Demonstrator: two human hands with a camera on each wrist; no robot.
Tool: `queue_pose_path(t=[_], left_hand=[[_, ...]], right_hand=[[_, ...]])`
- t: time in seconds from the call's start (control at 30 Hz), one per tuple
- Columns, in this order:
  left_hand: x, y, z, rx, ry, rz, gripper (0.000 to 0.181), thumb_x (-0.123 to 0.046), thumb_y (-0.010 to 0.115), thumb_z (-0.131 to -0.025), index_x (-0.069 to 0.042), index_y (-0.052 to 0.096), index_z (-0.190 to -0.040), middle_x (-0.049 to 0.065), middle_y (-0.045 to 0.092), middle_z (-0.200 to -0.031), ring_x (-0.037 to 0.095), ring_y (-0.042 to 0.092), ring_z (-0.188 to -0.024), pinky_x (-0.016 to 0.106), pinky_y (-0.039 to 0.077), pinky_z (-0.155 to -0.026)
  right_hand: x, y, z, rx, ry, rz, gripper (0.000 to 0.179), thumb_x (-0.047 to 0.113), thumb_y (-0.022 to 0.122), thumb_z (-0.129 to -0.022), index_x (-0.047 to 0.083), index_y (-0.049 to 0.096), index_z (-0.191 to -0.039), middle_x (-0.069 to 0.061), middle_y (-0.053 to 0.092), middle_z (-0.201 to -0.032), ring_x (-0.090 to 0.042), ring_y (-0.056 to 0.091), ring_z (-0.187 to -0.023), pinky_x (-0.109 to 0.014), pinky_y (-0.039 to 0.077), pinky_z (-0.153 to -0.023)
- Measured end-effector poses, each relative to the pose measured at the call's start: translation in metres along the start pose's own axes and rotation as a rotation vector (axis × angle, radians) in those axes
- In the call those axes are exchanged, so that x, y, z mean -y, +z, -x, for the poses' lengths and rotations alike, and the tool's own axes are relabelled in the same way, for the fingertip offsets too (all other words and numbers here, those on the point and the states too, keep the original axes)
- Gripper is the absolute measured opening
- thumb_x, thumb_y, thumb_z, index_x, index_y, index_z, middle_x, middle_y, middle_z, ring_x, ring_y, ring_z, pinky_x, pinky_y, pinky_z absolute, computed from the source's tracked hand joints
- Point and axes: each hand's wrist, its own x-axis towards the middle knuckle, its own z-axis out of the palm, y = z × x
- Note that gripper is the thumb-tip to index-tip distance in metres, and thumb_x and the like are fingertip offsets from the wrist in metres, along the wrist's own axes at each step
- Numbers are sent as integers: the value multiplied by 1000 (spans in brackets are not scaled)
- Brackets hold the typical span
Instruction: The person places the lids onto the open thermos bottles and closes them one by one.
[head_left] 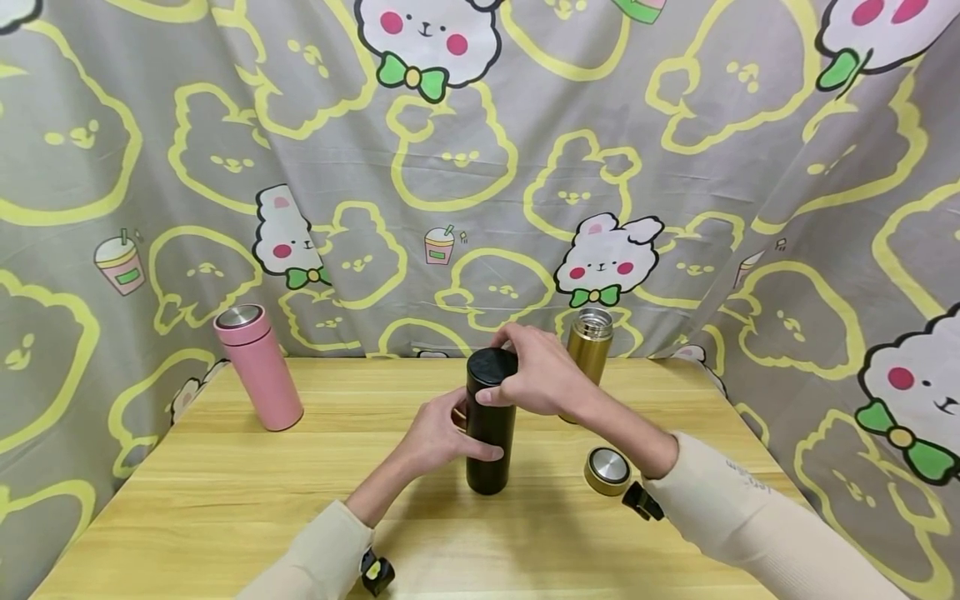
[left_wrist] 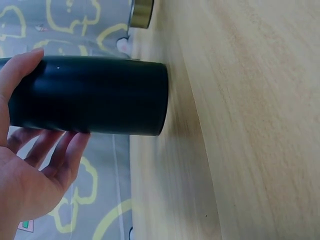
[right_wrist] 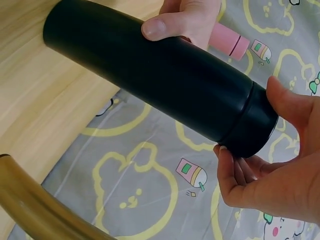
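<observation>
A black thermos flask (head_left: 491, 433) stands upright near the middle of the wooden table. My left hand (head_left: 437, 435) grips its body from the left, thumb across the front. From the right and above, my right hand (head_left: 546, 372) holds the black lid (head_left: 492, 365) between thumb and fingers. In the right wrist view the lid (right_wrist: 250, 125) sits on the flask with a thin seam below it. The flask's base (left_wrist: 162, 100) shows at the tabletop in the left wrist view.
Behind my right hand stands a gold flask (head_left: 592, 346) with its mouth uncovered. Its gold lid (head_left: 607, 471) lies on the table by my right forearm. A pink flask (head_left: 262, 371) with its lid on stands at the left. A patterned curtain (head_left: 465, 175) hangs behind the table (head_left: 360, 392).
</observation>
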Motion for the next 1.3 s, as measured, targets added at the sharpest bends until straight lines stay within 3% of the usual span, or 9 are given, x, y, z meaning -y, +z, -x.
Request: queue_pose_path(t=[0.37,0.6,0.97,1.2,1.3], left_hand=[[-2,-2,1,34,-16,-13,65,-44,96,-61,-32,64,-117,-10,69,-103,19,65,-92,37,55,-80],[-1,-4,1,55,-23,-8,67,-44,95,-63,-31,63,-120,-9,68,-106,17,65,-93,37,55,-81],[-1,-6,1,60,-19,-14,67,-44,95,-63,-30,62,-120,-9,68,-107,17,65,-94,37,55,-82],[-6,-8,1,55,-11,-38,64,-45,95,-64,-26,65,-117,-7,70,-102,15,66,-92,37,56,-81],[-7,-13,0,40,-3,-62,62,-45,94,-65,-25,66,-116,-7,71,-101,15,67,-90,36,56,-81]], right_hand=[[0,-5,-1,51,-25,24,57,34,89,-73,12,63,-119,-7,68,-109,-23,61,-99,-38,51,-85],[-4,-8,1,94,-42,23,63,37,88,-78,10,60,-127,-9,68,-117,-25,61,-107,-42,52,-90],[-4,-7,2,107,-39,21,65,36,87,-80,10,58,-131,-8,65,-119,-24,58,-110,-44,50,-94],[-3,-7,5,147,-16,28,91,41,86,-81,5,40,-151,-15,58,-137,-31,55,-127,-50,47,-106],[-7,-7,6,156,-15,18,94,42,85,-81,7,37,-153,-15,55,-142,-33,55,-128,-51,47,-106]])
